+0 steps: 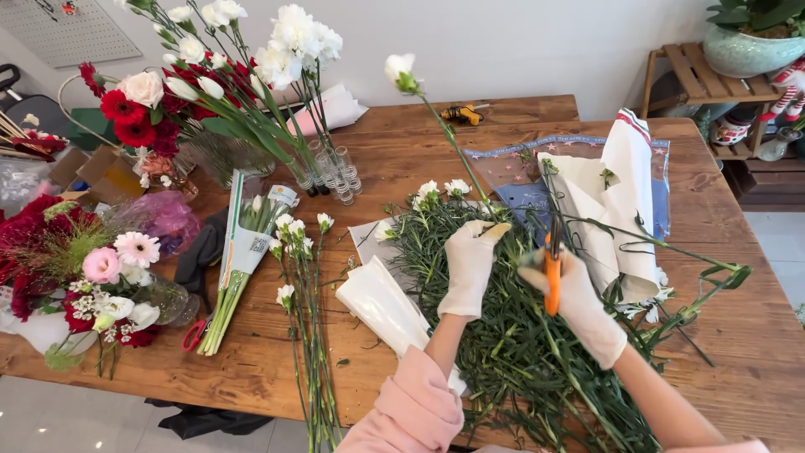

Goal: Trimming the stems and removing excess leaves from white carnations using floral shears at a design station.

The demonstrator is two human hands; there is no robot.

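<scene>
The scissors' (552,273) blades are hidden among the stems (520,352), whose lower ends the frame's bottom edge cuts off

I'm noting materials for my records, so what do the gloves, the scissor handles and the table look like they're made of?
Gloves on the left hand and right hand: thin white, wrinkling like latex or vinyl. Scissors: glossy orange handle, probably plastic. Table: brown wood with visible grain and plank seams, matte finish.
</scene>
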